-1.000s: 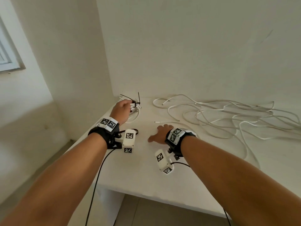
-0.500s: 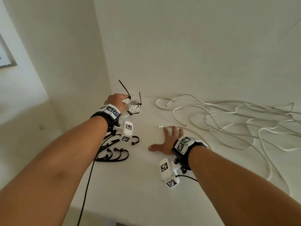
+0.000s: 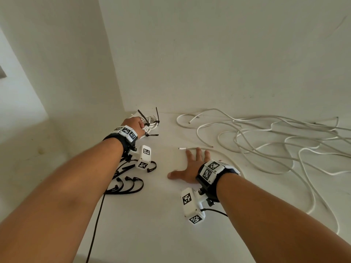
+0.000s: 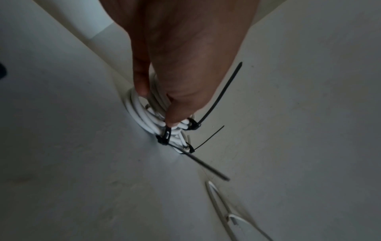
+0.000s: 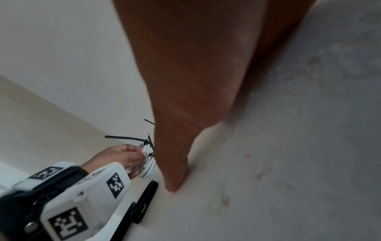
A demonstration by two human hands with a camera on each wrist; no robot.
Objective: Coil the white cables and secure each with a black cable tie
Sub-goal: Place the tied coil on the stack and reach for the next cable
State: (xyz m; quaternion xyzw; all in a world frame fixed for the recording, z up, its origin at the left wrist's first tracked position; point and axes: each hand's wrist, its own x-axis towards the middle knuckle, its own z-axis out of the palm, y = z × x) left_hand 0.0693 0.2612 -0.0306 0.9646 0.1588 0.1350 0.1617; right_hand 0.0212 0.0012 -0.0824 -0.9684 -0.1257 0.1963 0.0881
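Two bare hands reach over a white table [image 3: 152, 224] set into a corner of white walls. At upper left of the head view, the left hand [image 3: 133, 124] curls its fingers round a small coil of white cable [image 4: 144, 117], bound by black cable ties [image 4: 164, 136] whose long tails stick out at angles; the coil sits at the table's far left corner, close to both walls. The right hand [image 3: 190, 168] lies flat at centre frame, palm down, fingers straight and spread, holding nothing. Just beyond its fingertips lies the cut end of a loose white cable [image 3: 183, 148]. More loose white cables [image 3: 266, 141] sprawl in wide, overlapping loops across the right half of the table, running out of frame at the right edge. A cluster of spare black ties [image 3: 129, 185] lies near the table's left edge, under the left forearm. Bare tabletop shows between the two forearms and toward the near edge at lower centre.
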